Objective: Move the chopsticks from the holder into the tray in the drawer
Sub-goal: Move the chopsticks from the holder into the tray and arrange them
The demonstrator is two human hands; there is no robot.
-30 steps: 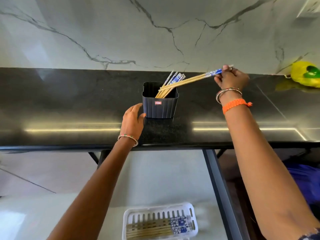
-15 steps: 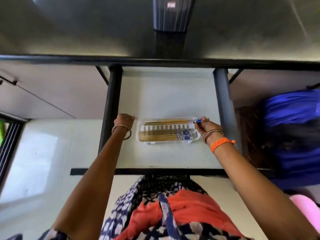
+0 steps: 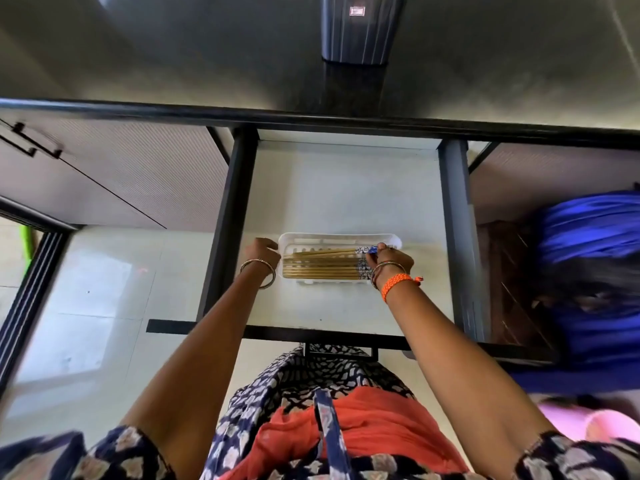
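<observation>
A white slotted tray (image 3: 341,238) lies in the open white drawer (image 3: 346,188). Several wooden chopsticks (image 3: 322,264) with blue-patterned ends lie lengthwise in it. My right hand (image 3: 389,259) pinches the blue ends of a couple of chopsticks at the tray's right end, their tips resting across the others. My left hand (image 3: 265,252) holds the tray's left end. The dark ribbed holder (image 3: 356,32) stands on the black counter at the top edge; its opening is out of view.
The black counter edge (image 3: 311,114) runs across above the drawer. Dark drawer rails (image 3: 225,230) flank the drawer on both sides. Blue fabric (image 3: 595,271) sits in the open space to the right. A cabinet door with a handle (image 3: 31,143) is at left.
The view dropped from the counter to the drawer. My right hand carried chopsticks from the holder down into the tray; my left hand left the holder and took the tray's left end.
</observation>
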